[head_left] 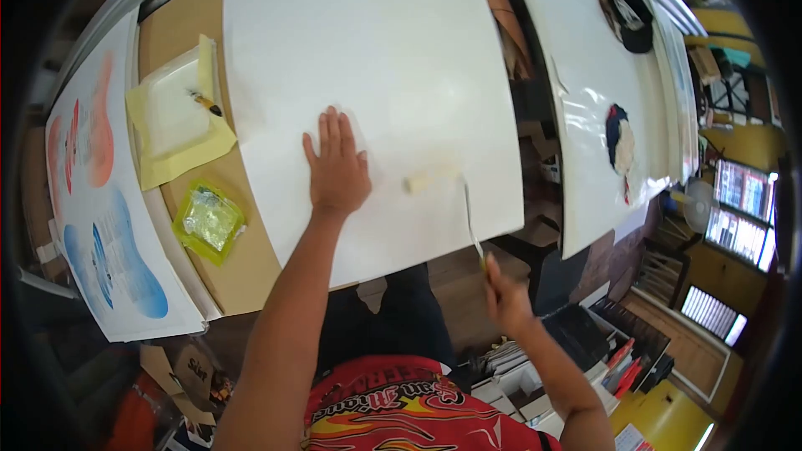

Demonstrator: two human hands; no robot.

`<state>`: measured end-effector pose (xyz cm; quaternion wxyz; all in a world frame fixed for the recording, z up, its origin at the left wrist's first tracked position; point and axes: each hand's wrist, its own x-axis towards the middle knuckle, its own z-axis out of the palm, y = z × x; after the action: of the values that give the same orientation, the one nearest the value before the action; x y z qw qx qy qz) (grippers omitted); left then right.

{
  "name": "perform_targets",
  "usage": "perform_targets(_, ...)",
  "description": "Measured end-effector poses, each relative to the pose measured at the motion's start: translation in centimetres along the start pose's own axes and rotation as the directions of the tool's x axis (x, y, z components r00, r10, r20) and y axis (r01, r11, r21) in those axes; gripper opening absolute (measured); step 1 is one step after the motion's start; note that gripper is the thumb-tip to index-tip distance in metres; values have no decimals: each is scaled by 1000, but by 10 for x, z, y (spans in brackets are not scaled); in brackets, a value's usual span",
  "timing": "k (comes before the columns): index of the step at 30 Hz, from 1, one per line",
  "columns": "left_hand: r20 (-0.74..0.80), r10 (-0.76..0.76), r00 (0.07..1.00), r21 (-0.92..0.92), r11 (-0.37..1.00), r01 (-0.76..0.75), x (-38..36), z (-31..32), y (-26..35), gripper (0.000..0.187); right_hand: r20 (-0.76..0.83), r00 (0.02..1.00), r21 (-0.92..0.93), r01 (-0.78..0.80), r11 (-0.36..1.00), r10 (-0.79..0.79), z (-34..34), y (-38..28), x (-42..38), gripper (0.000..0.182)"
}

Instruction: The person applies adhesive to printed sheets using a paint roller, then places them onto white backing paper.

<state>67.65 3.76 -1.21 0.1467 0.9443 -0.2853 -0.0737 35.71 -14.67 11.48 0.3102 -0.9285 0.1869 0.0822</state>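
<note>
White board (pixel 393 58) lying flat on bench (pixel 180 25); looking light, stiff, smooth. Left hand (pixel 337 169) pressing on it, fingers spreading flat. Right hand (pixel 505 296) gripping roller (pixel 430 179) by thin handle, fingers closing; likely best grip point.

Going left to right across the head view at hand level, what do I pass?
Printed poster with red and blue shapes → green plastic tray → left hand flat on the large white sheet → small cream paint roller → right hand gripping its handle → second white sheet.
</note>
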Motion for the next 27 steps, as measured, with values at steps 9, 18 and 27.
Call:
perform_targets(9,-75,40,996,76,997,-34,-4,10,-1,67,62,963,61,-267,962,263,-27,-41,-172,61)
perform_targets(18,-91,55,994,13,998,-54,-7,4,3,68,-239,949,189,-161,969,204,30,-18,2,50)
perform_targets(27,1,17,1000,-60,998,-17,2,-12,5,71,-364,930,-55,-84,995,58,-51,-13,386,45)
